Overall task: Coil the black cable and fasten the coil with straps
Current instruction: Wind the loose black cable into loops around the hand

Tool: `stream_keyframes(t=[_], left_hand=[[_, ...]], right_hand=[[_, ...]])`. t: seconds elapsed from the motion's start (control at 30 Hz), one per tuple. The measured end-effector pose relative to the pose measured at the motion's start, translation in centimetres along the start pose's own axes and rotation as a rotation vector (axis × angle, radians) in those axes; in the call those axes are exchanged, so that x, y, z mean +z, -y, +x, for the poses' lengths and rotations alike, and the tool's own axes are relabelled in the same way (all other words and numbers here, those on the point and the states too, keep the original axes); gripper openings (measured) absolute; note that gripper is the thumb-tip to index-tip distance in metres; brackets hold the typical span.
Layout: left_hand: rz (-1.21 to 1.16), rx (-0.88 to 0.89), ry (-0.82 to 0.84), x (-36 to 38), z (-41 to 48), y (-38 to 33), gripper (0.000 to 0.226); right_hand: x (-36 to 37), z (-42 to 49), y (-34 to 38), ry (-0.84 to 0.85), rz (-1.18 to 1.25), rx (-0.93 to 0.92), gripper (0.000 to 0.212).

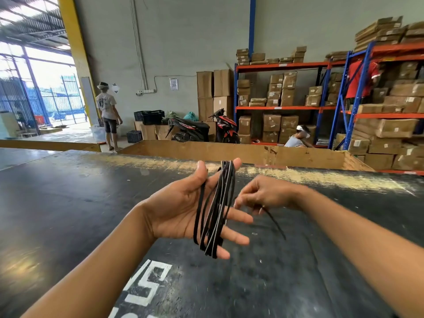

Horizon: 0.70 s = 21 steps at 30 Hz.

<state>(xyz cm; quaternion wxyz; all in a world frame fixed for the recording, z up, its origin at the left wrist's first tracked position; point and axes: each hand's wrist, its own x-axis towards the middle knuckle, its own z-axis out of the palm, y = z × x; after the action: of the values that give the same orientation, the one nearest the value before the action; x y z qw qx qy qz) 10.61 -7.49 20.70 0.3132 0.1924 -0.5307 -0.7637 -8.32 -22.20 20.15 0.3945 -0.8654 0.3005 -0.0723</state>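
The left hand (181,210) is held palm up above the dark counter (68,203), its fingers (241,218) straight and spread wide apart. The black cable (215,212) is wound in several long loops round this hand: the turns pass over the top near the forefinger tip, cross the palm side of the fingers, and hang below the little finger. The thumb stands free beside the loops. Just beside these fingers, the right hand (268,193) has its fingers (243,198) curled together, pinching the cable's loose tail (275,223), which trails down from the fingertips. This hand is blurred, so which fingertips meet cannot be told.
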Motion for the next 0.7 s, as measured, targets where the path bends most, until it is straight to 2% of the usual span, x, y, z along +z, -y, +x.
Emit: stream_keyframes(t=[0.13, 0.33, 0.53, 0.7], left_hand=[[0.054, -0.097, -0.041, 0.1, 0.6, 0.9, 0.058], [0.063, -0.195, -0.114, -0.2, 1.5, 1.9, 0.058], [0.019, -0.128, -0.258, -1.7, 1.6, 2.6, 0.054], [-0.015, -0.064, -0.391, -2.9, 1.7, 2.6, 0.053]], right_hand=[[-4.1, 0.2, 2.2, -0.039, -0.109, 0.037, 0.014], [-6.4, 0.0, 5.7, -0.095, -0.343, 0.036, 0.012], [-5.9, -0.8, 7.7, -0.213, -0.456, -0.037, 0.016], [-4.0, -1.7, 8.7, -0.418, -0.545, -0.176, 0.017]])
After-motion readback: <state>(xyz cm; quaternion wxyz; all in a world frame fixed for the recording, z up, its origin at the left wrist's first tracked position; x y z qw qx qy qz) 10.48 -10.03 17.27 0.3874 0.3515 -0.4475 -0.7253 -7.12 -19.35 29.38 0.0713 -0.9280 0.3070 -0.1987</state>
